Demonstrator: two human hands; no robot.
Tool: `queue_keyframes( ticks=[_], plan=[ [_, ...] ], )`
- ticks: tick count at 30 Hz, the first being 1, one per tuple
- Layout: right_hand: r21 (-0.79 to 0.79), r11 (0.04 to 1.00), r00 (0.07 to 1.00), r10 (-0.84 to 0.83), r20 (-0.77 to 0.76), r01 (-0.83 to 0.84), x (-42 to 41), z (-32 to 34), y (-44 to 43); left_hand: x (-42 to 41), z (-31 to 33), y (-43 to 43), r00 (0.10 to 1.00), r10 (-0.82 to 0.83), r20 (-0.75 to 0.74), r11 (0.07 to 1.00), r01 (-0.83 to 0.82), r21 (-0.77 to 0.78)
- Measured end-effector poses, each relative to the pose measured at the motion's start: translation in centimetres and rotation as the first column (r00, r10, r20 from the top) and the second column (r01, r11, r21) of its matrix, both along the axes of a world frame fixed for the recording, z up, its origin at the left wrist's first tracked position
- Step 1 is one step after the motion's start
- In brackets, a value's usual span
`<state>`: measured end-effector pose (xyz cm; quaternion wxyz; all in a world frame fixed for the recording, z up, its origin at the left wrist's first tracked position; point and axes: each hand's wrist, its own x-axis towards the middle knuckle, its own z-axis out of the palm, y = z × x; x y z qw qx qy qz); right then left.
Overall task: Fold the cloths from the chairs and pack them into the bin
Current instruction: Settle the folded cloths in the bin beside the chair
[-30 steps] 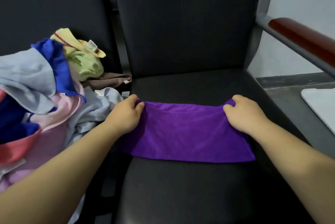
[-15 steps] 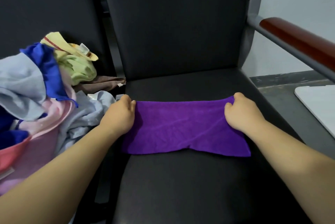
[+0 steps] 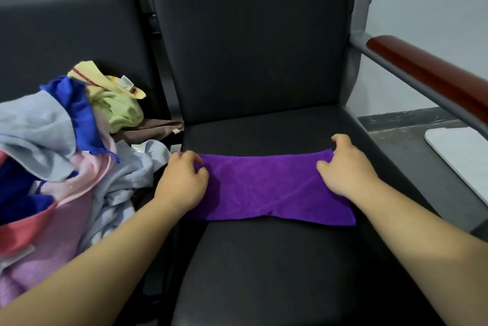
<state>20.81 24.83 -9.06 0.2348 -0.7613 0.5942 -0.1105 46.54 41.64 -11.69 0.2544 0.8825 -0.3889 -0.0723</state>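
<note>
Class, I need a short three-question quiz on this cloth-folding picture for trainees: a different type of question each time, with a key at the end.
1. True or false: the purple cloth lies on the right-hand seat, and the pile of loose cloths lies on the one beside it.
2. Where do the left hand and right hand grip the purple cloth? A. its two far corners B. its two near corners C. its middle
3. Fill in: the wooden armrest is on the person's ____ side.

Key: 1 true; 2 A; 3 right.
</note>
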Motion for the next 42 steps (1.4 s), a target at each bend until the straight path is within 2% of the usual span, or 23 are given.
queue_keyframes(
  ticks=[2,4,8,13,20,22,24,26,28,31,34,38,40,42],
  plan=[
    [-0.085,0.996,0.997,0.003,-0.079,-0.01,0.2,-0.1,0.6,-1.2,-0.3,0.0,0.987,-0.049,0.156,0.999,0.046,0.024],
    [-0.156,0.987,0.993,0.017,-0.12,-0.036,0.7,-0.2,1.5,-2.7,-0.7,-0.2,0.961,-0.142,0.236,0.989,0.131,0.063],
    [-0.107,0.979,0.981,0.165,-0.105,-0.176,1.6,-1.5,3.6,-4.3,-1.4,-0.6,0.943,-0.273,0.189,0.952,0.237,0.194],
    [0.001,0.945,0.921,0.318,-0.226,-0.326,0.7,-3.3,3.9,-4.1,-2.2,0.2,0.925,-0.362,0.115,0.866,0.289,0.408],
    [0.09,0.897,0.824,0.434,-0.365,-0.433,-0.5,-3.1,3.2,-3.5,-2.2,0.6,0.903,-0.417,0.102,0.813,0.32,0.486],
    [0.092,0.901,0.83,0.427,-0.359,-0.424,-0.4,-2.9,3.1,-3.6,-2.0,0.7,0.903,-0.42,0.088,0.809,0.329,0.487],
    [0.006,0.9,0.845,0.412,-0.341,-0.436,-0.3,-2.5,3.0,-3.7,-1.9,0.8,0.908,-0.4,0.123,0.848,0.316,0.426],
    [-0.109,0.864,0.847,0.446,-0.29,-0.492,0.1,-2.0,2.7,-4.4,-1.6,0.9,0.88,-0.401,0.253,0.898,0.322,0.3],
    [-0.131,0.828,0.831,0.513,-0.215,-0.545,0.6,-1.6,2.5,-5.5,-1.6,0.8,0.825,-0.429,0.369,0.903,0.398,0.16],
    [-0.089,0.814,0.807,0.545,-0.226,-0.575,1.1,-1.4,2.5,-7.4,-1.0,0.3,0.805,-0.515,0.294,0.857,0.483,0.181],
    [-0.105,0.85,0.839,0.478,-0.262,-0.517,1.3,-1.2,2.5,-7.0,-1.1,-0.2,0.81,-0.499,0.307,0.861,0.423,0.284],
    [-0.093,0.875,0.85,0.428,-0.307,-0.474,2.0,-0.9,2.9,-4.7,-1.5,-0.8,0.888,-0.36,0.287,0.89,0.234,0.392],
    [-0.004,0.892,0.867,0.438,-0.237,-0.452,2.4,-0.7,3.1,-4.3,-1.5,-0.9,0.926,-0.272,0.261,0.913,0.163,0.374],
    [0.077,0.907,0.887,0.422,-0.188,-0.415,2.9,-0.7,3.0,-4.3,-1.1,-1.1,0.98,-0.125,0.156,0.955,0.076,0.287]
  ],
)
